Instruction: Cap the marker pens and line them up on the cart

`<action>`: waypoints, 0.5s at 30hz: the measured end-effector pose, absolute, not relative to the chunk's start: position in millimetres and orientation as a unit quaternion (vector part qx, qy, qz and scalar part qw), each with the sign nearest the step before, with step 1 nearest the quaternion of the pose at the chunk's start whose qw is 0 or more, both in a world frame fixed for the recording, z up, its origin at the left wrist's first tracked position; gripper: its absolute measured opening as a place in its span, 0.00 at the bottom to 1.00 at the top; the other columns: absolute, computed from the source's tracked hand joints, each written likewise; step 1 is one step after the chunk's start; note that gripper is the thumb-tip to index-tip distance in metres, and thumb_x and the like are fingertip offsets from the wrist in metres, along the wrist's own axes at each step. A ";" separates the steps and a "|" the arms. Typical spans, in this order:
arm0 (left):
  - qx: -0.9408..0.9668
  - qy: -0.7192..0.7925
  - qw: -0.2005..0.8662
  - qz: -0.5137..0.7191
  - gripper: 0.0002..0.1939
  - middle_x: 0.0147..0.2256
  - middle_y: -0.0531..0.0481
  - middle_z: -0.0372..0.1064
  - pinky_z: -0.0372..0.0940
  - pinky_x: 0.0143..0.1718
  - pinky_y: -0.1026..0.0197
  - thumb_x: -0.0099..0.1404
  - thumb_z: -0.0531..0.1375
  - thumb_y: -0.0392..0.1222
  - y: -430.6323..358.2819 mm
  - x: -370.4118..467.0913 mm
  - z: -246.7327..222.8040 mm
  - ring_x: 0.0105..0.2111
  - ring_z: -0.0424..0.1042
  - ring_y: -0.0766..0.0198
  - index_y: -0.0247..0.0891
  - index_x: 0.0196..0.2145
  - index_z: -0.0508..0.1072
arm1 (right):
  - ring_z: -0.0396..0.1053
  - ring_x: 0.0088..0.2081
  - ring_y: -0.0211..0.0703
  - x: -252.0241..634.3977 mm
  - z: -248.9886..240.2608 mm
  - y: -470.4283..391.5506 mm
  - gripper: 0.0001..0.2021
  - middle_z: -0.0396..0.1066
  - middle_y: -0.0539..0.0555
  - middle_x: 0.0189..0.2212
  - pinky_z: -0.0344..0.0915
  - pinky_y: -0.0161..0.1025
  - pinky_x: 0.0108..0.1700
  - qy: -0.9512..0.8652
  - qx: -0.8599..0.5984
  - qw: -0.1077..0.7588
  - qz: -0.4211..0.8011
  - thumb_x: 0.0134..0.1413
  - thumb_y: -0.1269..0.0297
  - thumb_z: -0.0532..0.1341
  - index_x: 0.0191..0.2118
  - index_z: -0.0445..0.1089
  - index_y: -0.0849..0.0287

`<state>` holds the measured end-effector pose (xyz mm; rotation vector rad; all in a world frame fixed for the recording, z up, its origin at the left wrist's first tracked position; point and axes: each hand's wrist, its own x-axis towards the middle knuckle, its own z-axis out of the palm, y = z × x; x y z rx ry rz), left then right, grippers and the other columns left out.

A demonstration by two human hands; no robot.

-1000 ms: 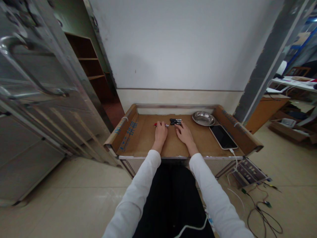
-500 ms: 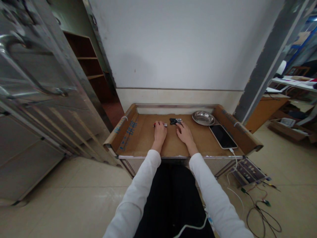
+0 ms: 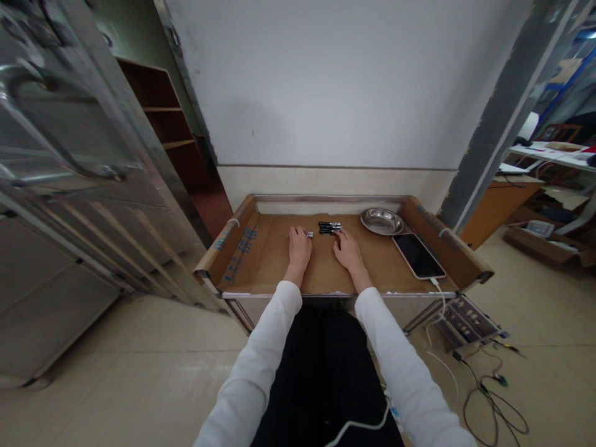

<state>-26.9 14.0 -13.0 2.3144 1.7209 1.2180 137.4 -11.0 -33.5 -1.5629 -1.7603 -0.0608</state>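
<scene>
Pale wall (image 3: pixel 326 93) at the back, metal door (image 3: pixel 69 198) off to the left, tiled floor (image 3: pixel 153 385) below, and in the middle a small table (image 3: pixel 261 295) lined with brown cardboard (image 3: pixel 321 270). Near the centre, a tight row of black pens (image 3: pixel 329 227), lying flat side by side, lengthwise left to right. Just left of the row and apart from it, a silvery tip (image 3: pixel 310 234) poking out from under the left hand (image 3: pixel 299 248), probably of another pen; impossible to tell whether pinched or merely covered by the curled fingers. At the row's right end, the right hand (image 3: pixel 347 249), loosely spread, thumb apart, fingertips at or just beside the pens, no firm grip visible. On progress, by judgement: black pens already together, covered piece not yet among them. At the edges, turned-up cardboard sides (image 3: pixel 230 248), a metal rail (image 3: pixel 326 198) along the back, steel bowl (image 3: pixel 382 221) and smartphone (image 3: pixel 419 256) crowding the right. Most room for moving toward the left side and between the wrists.
</scene>
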 end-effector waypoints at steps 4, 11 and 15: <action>0.812 0.474 -0.013 0.341 0.12 0.42 0.41 0.63 0.61 0.50 0.53 0.64 0.49 0.30 12.7 -20.8 -9.8 0.45 0.64 0.56 0.34 0.44 0.66 | 0.58 0.57 0.49 137.1 -32.0 -11.9 0.19 0.62 0.63 0.55 0.55 0.48 0.59 -0.688 -0.627 0.364 -0.040 0.55 0.71 0.50 0.52 0.66 0.64; 0.867 0.417 -0.023 0.272 0.16 0.46 0.41 0.61 0.58 0.53 0.49 0.65 0.51 0.37 13.3 -18.0 -14.0 0.48 0.62 0.55 0.37 0.51 0.65 | 0.61 0.47 0.51 135.7 -22.8 -17.3 0.14 0.65 0.63 0.46 0.58 0.46 0.48 -0.650 -0.689 0.318 -0.052 0.56 0.70 0.51 0.45 0.69 0.62; 0.865 0.425 -0.016 0.265 0.13 0.45 0.41 0.62 0.59 0.52 0.50 0.65 0.51 0.37 12.0 -18.2 -12.0 0.46 0.62 0.55 0.36 0.47 0.68 | 0.59 0.47 0.51 134.5 -18.5 -20.9 0.14 0.64 0.61 0.46 0.56 0.45 0.47 -0.642 -0.706 0.294 -0.055 0.56 0.70 0.52 0.47 0.68 0.60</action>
